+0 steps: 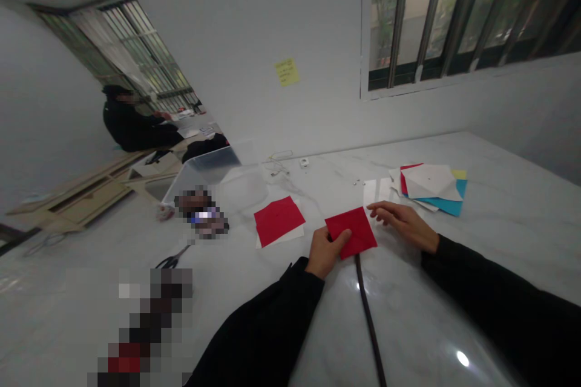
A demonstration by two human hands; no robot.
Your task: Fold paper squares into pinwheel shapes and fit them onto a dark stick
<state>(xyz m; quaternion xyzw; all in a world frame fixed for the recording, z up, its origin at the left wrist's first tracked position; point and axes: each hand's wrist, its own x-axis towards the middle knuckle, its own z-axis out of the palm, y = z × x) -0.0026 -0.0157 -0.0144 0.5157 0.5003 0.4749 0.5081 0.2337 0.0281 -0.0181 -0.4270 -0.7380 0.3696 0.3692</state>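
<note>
A square sheet of red paper [352,230] is held above the white marble counter [508,266], in front of the wearer and between the two hands. Its lower left edge is pinched by the left hand [324,252], with the thumb lying on top and the fingers tucked out of view beneath. The right hand [403,225] is spread flat and palm down on the counter, its fingertips [374,208] just beside the sheet's upper right corner. Black sleeves [263,326] cover both forearms.

A thin black cord [368,314] is laid across the counter just below the held sheet. Narrow white paper strips [376,191] are placed just beyond the right fingertips, beside a loose stack of white, red, blue and yellow paper sheets [429,190]. To the left, a red paper square [278,221] rests on a white sheet [281,240]. Further left are black-handled scissors [170,262] and a clear plastic box [213,178]; some nearby items are too blurred to identify. A yellow sticky note [287,72] is stuck on the wall, and a seated co-worker in black [131,124] is seen in the distance.
</note>
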